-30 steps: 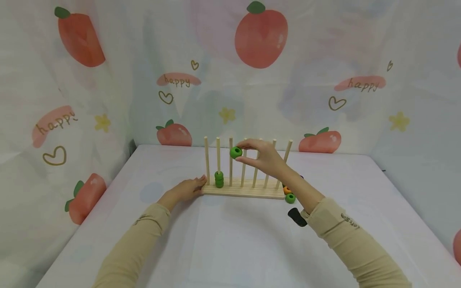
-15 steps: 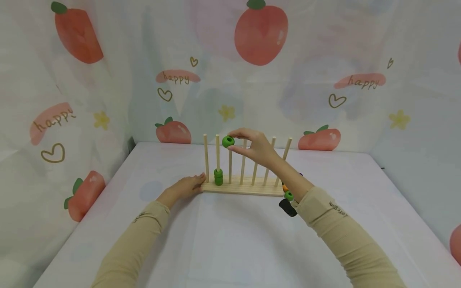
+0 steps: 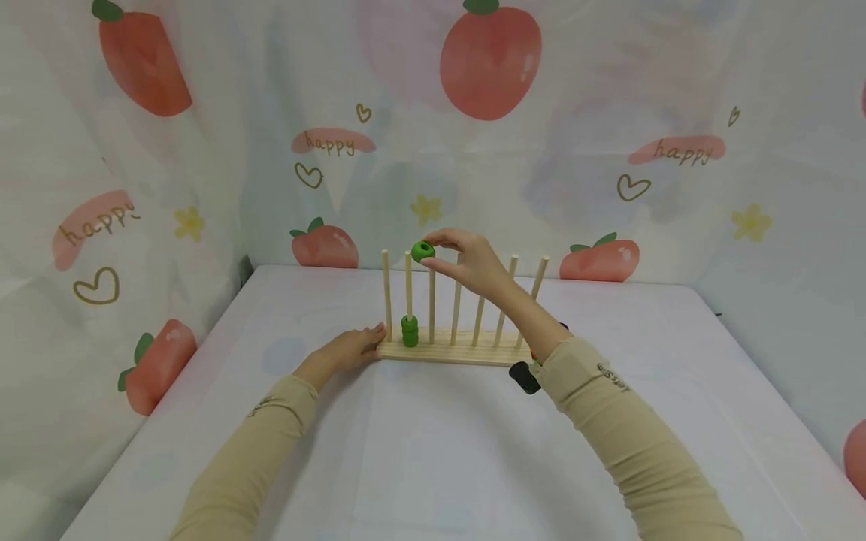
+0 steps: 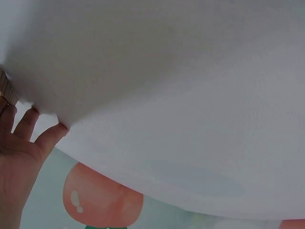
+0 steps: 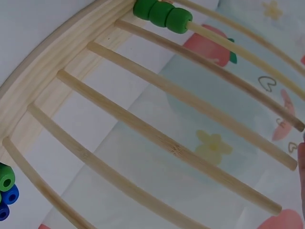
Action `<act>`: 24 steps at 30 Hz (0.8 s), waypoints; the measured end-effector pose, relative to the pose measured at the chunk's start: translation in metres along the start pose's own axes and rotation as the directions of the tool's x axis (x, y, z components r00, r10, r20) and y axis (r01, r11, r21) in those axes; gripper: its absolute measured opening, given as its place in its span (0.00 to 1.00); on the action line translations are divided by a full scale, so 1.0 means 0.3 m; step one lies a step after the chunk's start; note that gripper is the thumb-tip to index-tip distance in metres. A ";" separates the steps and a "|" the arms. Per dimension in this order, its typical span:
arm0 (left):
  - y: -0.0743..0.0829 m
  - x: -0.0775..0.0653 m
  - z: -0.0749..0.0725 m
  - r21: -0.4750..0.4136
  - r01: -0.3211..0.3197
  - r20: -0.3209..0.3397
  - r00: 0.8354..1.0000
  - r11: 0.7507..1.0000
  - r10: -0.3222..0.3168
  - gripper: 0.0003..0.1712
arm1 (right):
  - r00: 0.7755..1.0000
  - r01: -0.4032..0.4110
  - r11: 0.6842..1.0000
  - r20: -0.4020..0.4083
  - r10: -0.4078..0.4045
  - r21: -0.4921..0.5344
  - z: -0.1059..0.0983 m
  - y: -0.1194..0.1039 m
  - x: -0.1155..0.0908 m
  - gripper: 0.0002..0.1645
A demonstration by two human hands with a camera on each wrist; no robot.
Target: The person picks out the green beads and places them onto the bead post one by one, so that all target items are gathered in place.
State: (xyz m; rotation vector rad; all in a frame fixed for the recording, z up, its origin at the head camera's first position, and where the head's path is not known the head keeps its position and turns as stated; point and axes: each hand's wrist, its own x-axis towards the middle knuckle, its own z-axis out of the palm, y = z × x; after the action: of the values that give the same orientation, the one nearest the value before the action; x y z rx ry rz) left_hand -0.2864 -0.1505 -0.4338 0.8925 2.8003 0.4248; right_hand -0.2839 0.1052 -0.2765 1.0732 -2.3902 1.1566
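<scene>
My right hand [image 3: 473, 263] pinches a green bead [image 3: 422, 251] between thumb and fingers, its hole showing. The bead is level with the peg tops, just right of the second peg from the left. That peg [image 3: 409, 287] carries three green beads [image 3: 410, 331] stacked at its foot, also seen in the right wrist view [image 5: 164, 15]. The wooden peg rack [image 3: 453, 353] stands upright on the table. My left hand [image 3: 348, 349] rests at the rack's left end, its fingertips against the base; the left wrist view shows its fingers [image 4: 28, 125] spread on the tabletop.
More beads lie beside the rack's right end, mostly behind the right sleeve; green [image 5: 5, 177] and blue [image 5: 9, 194] ones show in the right wrist view. A black object [image 3: 525, 378] hangs at the right cuff. Printed cloth walls [image 3: 575, 68] enclose the white table [image 3: 419, 458].
My right hand has moved left and up with the green bead, from near the third peg toward the second peg's top. The left hand stays at the rack's end.
</scene>
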 end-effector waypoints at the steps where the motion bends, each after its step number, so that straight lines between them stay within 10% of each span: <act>1: 0.001 0.000 0.000 -0.003 0.001 0.000 1.000 1.000 -0.001 0.31 | 1.000 -0.003 1.000 0.002 0.003 -0.009 0.000 0.000 0.004 0.19; 24: 0.012 0.003 -0.013 0.026 -0.010 0.018 1.000 1.000 0.009 0.32 | 0.990 -0.138 0.990 0.001 0.138 0.019 0.048 0.006 0.063 0.18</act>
State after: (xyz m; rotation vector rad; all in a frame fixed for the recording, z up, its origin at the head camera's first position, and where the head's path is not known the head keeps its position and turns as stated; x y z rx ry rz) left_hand -0.2862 -0.1479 -0.4291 0.9105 2.7922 0.3805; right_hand -0.2973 0.0854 -0.2769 0.9255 -2.4911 1.2265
